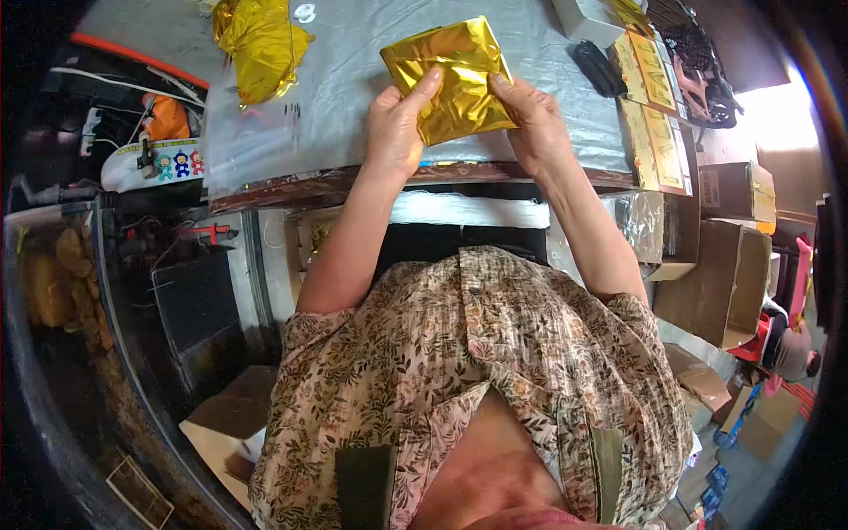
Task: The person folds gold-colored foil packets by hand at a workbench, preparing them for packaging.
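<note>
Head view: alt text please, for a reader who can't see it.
The left hand and right hand hold a folded gold foil packet over a grey-covered table, thumbs on top. More crumpled gold foil lies far left; cardboard boxes stand at right.

A packing workshop: cardboard boxes [733, 283], plastic-covered worktable [353, 97], stacked gold labels [654, 106].

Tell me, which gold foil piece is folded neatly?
The gold foil square held between the left hand and right hand; the other gold foil, farther left on the table, lies crumpled.
</note>
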`<control>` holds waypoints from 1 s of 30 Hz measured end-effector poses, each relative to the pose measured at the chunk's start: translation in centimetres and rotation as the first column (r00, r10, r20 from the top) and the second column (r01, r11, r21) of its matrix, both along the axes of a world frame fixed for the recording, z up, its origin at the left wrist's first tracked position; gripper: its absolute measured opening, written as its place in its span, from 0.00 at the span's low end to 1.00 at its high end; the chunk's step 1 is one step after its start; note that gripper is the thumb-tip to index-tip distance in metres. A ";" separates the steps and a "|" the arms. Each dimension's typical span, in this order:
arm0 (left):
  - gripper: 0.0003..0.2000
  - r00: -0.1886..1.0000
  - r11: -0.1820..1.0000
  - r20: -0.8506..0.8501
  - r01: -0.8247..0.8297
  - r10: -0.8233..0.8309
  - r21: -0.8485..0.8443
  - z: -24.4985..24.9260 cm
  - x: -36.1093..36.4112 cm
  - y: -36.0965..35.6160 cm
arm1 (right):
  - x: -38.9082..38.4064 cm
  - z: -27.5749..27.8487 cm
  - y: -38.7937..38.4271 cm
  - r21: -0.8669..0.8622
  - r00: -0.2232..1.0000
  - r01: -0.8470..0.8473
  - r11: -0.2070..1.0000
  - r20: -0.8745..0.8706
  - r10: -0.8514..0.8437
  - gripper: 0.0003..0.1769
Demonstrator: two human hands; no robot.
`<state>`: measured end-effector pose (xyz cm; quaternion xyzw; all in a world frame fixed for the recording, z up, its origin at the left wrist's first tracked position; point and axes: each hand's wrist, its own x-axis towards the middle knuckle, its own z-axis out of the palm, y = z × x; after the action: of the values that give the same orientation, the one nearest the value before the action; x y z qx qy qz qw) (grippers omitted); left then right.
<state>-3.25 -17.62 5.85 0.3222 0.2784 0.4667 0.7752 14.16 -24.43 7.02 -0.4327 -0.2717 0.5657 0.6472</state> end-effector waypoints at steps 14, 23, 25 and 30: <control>0.13 0.999 0.998 -0.015 0.034 -0.035 -0.061 -0.5 0.5 -0.5 | 2.5 -0.7 2.0 0.012 0.962 0.122 0.993 0.244 -0.121 0.16; 0.18 0.997 0.996 -0.077 0.013 -0.019 -0.088 -0.1 -0.1 -0.4 | 5.6 0.0 0.1 -0.194 0.833 -0.068 0.979 0.529 0.162 0.19; 0.16 0.994 0.997 -0.106 0.009 -0.018 -0.083 -0.4 0.2 -0.3 | 5.8 -0.7 0.2 -0.131 0.845 -0.084 0.988 0.515 0.141 0.14; 0.14 0.991 0.999 -0.133 0.020 -0.026 -0.042 1.0 0.0 -1.1 | 4.5 0.9 -1.0 -0.077 0.818 -0.037 0.996 0.571 0.074 0.09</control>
<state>-3.30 -18.69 6.86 0.3400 0.3352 0.4294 0.7666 18.70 -25.46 7.87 -0.5946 -0.4483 0.4363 0.5050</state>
